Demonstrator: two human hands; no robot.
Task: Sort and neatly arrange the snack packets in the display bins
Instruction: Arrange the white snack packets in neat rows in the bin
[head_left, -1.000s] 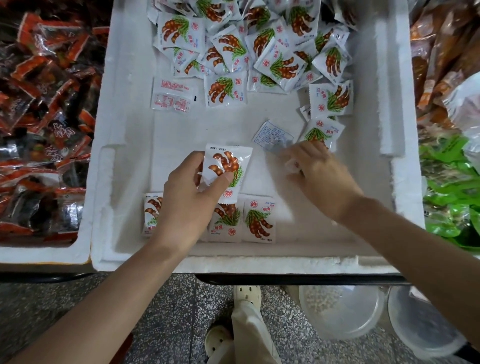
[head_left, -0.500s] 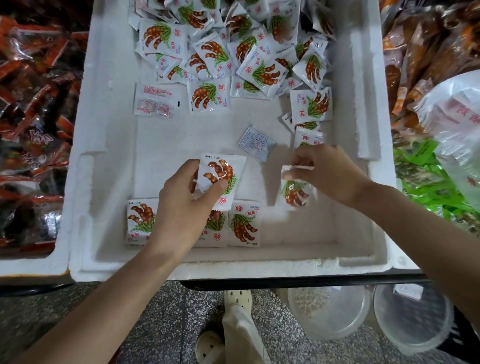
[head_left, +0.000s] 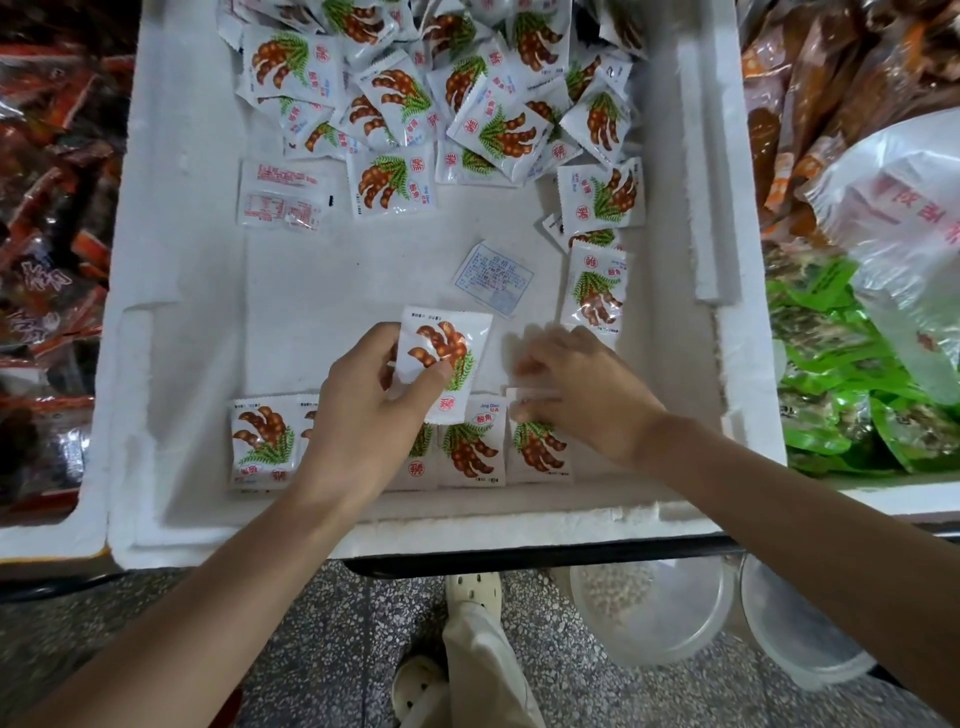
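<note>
The right hand (head_left: 582, 395) has brought its packet (head_left: 537, 447) down to the right end of the row (head_left: 262, 441), its grip blurred beyond telling. The left hand (head_left: 363, 410) pinches a second packet (head_left: 444, 353). A loose pile (head_left: 467, 104) fills the far end of the bin (head_left: 156, 260).

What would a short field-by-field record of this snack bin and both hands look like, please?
container: white foam bin
far end: loose pile of packets, overlapping
near wall: row of packets, side by side, face up
left hand: pinches a held packet above the row
right hand: at the top edge of the rightmost row packet; blurred, grip unclear
bin floor: paper slip, lying apart from the packets
</note>
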